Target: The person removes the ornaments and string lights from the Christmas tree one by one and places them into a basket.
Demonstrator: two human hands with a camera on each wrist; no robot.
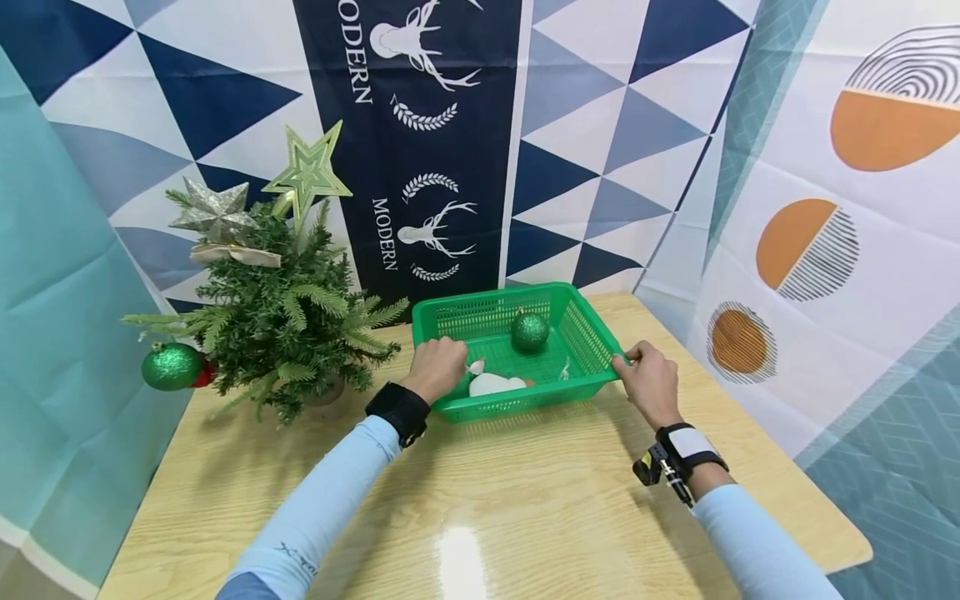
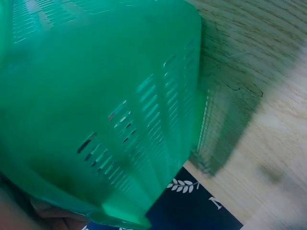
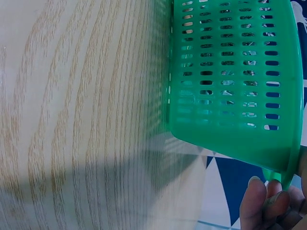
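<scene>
A green plastic basket (image 1: 525,407) with slotted walls stands on the table, held from both sides. My left hand (image 1: 438,367) grips its left rim; in the left wrist view the basket wall (image 2: 96,105) covers most of that hand. On the right corner of the rim, my right hand (image 1: 651,379) pinches the edge, its fingertips (image 3: 254,194) curled under the lip in the right wrist view. Inside the basket lie a glittery green ball ornament (image 1: 530,332), a white rounded item (image 1: 493,384) and a small whitish piece (image 1: 565,369).
Left of the basket stands a small artificial Christmas tree (image 1: 277,308). It carries a silver star (image 1: 215,212), a pale green star (image 1: 309,171) and a green ball (image 1: 172,367). Patterned cloth (image 1: 600,125) hangs behind the wooden table (image 1: 540,492).
</scene>
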